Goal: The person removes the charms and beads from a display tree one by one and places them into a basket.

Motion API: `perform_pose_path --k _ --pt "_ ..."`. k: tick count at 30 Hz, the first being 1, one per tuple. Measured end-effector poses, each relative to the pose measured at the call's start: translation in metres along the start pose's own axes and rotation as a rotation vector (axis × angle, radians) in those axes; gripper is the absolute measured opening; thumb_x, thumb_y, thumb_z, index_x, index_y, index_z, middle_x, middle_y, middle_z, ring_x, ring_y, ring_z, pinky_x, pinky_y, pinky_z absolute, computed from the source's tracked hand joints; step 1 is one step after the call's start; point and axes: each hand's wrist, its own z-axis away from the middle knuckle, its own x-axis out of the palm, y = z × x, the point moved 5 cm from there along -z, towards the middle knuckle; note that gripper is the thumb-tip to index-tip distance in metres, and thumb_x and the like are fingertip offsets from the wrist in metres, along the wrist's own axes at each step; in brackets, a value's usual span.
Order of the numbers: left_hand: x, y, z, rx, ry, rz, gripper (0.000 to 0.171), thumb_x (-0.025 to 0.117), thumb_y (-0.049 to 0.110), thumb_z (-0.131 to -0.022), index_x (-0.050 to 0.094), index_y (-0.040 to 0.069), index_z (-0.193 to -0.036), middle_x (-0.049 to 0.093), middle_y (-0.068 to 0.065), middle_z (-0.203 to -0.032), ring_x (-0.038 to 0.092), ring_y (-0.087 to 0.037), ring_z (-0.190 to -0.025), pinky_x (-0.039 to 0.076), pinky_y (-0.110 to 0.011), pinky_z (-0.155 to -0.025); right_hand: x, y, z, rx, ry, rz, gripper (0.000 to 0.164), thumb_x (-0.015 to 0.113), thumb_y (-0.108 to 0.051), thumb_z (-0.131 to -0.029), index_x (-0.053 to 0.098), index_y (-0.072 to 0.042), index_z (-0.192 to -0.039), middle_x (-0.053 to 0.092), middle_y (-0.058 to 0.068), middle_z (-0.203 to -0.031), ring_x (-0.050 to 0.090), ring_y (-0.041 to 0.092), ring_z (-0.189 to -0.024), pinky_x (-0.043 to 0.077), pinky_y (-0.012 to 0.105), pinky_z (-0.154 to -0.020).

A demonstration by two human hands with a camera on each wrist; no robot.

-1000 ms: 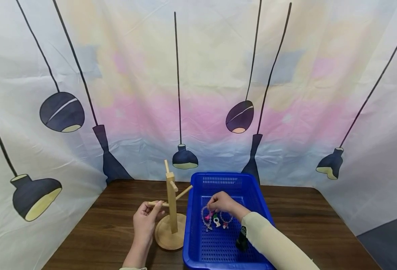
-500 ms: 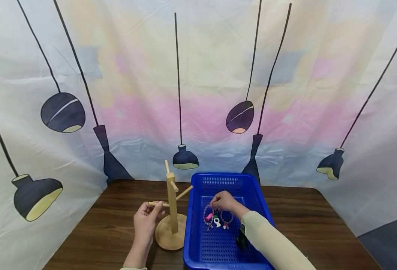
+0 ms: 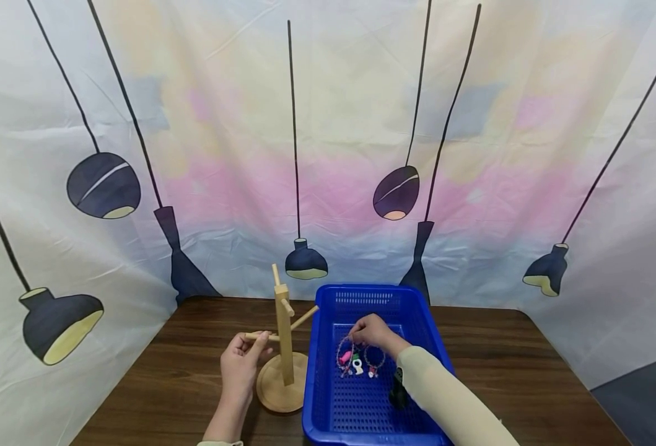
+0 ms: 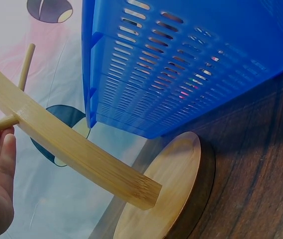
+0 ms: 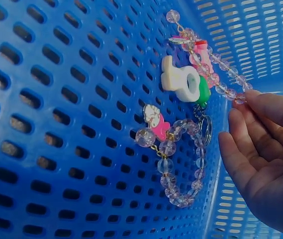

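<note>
Inside the blue basket [image 3: 312, 384], my right hand [image 3: 373, 331] pinches a loop of clear pinkish beads, a beaded bracelet [image 5: 221, 88], between thumb and fingertip. The bracelet hangs from that pinch. Below it on the basket floor lie a second beaded bracelet [image 5: 165, 167] with a pink charm, a white and green keychain [image 5: 183, 82] with a metal ring, and a pink trinket [image 5: 202, 56] partly behind the beads. My left hand [image 3: 241, 365] grips one peg of a wooden stand [image 3: 285, 347], which stands upright on its round base left of the basket.
The dark brown wooden table [image 3: 500, 365] carries the stand and basket side by side. A black object [image 3: 398, 391] lies in the basket under my right sleeve, partly hidden. A cloth backdrop [image 3: 339, 136] with painted lamps hangs behind the table.
My right hand has shifted slightly right with the bracelet, which now hangs a little higher. My left hand keeps its grip on the peg, and the stand has not moved.
</note>
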Motion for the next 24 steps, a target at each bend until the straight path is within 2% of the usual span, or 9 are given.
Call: perform_pose_path --k 13,20,24 --pt "0.000 0.001 0.000 0.010 -0.009 0.007 0.004 0.068 0.007 -0.099 0.069 0.003 -0.101 0.075 0.014 -0.081 0.071 0.000 -0.075 0.062 -0.014 -0.068 -0.001 0.007 -0.001 0.025 -0.006 -0.047 0.011 0.071 -0.004 -0.093 0.079 0.003 -0.096 0.078 0.014 -0.099 0.068 0.015 -0.078 0.061 0.032 -0.069" --pt "0.001 0.001 0.001 0.013 -0.009 0.018 0.003 0.067 0.005 -0.099 0.069 0.003 -0.099 0.076 0.013 -0.082 0.071 0.000 -0.073 0.062 -0.014 -0.067 -0.002 0.014 -0.006 -0.027 -0.050 -0.050 0.008 0.074 -0.007 -0.092 0.082 -0.004 -0.092 0.079 0.010 -0.097 0.068 0.014 -0.077 0.063 0.033 -0.069" --pt "0.001 0.001 0.001 0.017 -0.006 0.020 0.003 0.068 0.006 -0.099 0.069 0.003 -0.098 0.076 0.013 -0.081 0.071 0.000 -0.072 0.062 -0.014 -0.066 -0.001 0.016 -0.006 0.011 -0.024 -0.039 0.009 0.075 -0.007 -0.091 0.081 -0.001 -0.093 0.078 0.012 -0.101 0.069 0.016 -0.081 0.063 0.037 -0.074"
